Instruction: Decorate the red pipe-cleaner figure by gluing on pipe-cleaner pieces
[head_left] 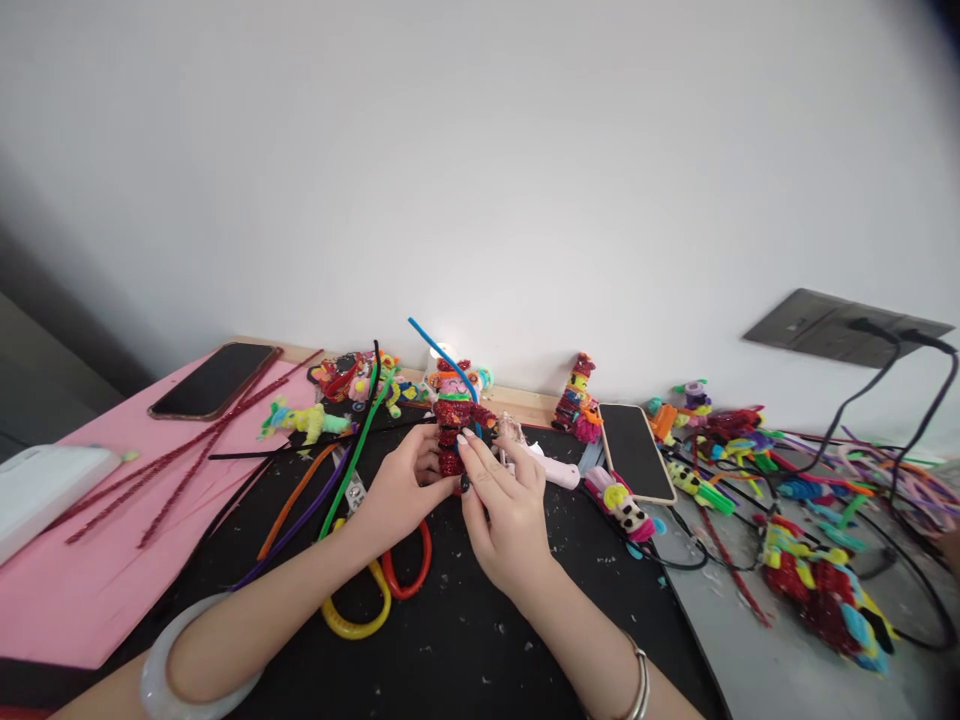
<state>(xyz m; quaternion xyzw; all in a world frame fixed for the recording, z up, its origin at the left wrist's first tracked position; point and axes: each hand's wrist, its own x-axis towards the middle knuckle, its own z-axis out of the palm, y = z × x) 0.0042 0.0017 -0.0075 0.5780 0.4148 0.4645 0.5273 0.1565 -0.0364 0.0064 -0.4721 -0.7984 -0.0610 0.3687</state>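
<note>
Between my two hands stands a red glittery pipe-cleaner figure with a pink face and a green band under it. My left hand grips its lower body from the left, thumb and fingers closed round it. The fingers of my right hand press together against its right side near the base. A blue pipe cleaner sticks up past the figure's head, its lower end running down behind my right fingers. Below my left hand lie scissors with one yellow and one red handle loop, the blades partly hidden.
Green, orange and purple pipe cleaners lie left on the black mat. Red tinsel stems and a phone rest on pink sheet. A pale pink tool, second phone, several finished figures and cables occupy the right.
</note>
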